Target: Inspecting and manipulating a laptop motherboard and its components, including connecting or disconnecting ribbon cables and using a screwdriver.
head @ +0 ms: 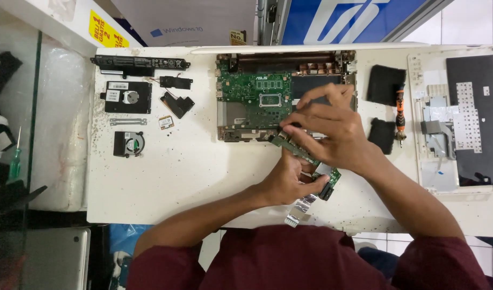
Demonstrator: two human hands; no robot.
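**Two hands on a small green board**

Both forearms reaching in from the bottom edge, meeting just below the open laptop base (285, 94) on the white table (192, 182). Left hand (285, 182) turned palm-in, wrist bent, grip pinching the lower end of a small green board (332, 180); flat ribbon cable (300, 209) hanging from under that hand toward the table's near edge. Right hand (327, 131) arched above, knuckles up, fingers curled down, grip pressed onto the upper end of a narrow green strip (293, 149), which runs slantwise between the two hands. Strip and board held just off the table, touching the base's front rim or nearly so; cannot tell which.

Left of the base: long black battery (139, 64), black drive (127, 96), fan (129, 144), two black speakers (176, 94), small card (166, 122). Right of the hands: two black pads (385, 83), an orange-handled screwdriver (400, 115) between them, then the keyboard cover (461, 118) lying face down. Green screwdriver (14, 161) well apart at the far left.
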